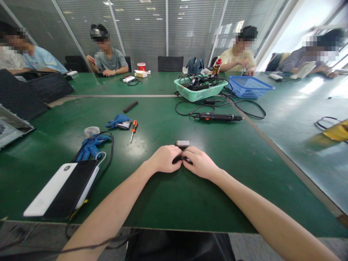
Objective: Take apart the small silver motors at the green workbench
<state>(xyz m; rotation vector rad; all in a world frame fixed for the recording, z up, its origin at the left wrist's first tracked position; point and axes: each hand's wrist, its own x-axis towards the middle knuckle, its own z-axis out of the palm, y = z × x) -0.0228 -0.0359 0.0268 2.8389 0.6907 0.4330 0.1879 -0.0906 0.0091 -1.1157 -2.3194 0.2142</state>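
Note:
My left hand [167, 158] and my right hand [200, 162] meet over the green table, fingers curled in and nearly touching. Between them is a small dark piece [178, 158] with a shiny metal part [187, 160] at the right hand's fingers. Most of it is hidden by the fingers, so its kind cannot be told. Just beyond my fingertips a short silver metal cylinder [182, 143] lies on its side on the table.
To the left are a screwdriver [133, 129], blue gloves [92, 145], a dark bar [131, 106] and a white-and-black device [62, 189] with cables. Ahead lie a black electric screwdriver [220, 117], a green basket [195, 95] of cables and a blue basket [251, 92]. Several people sit around.

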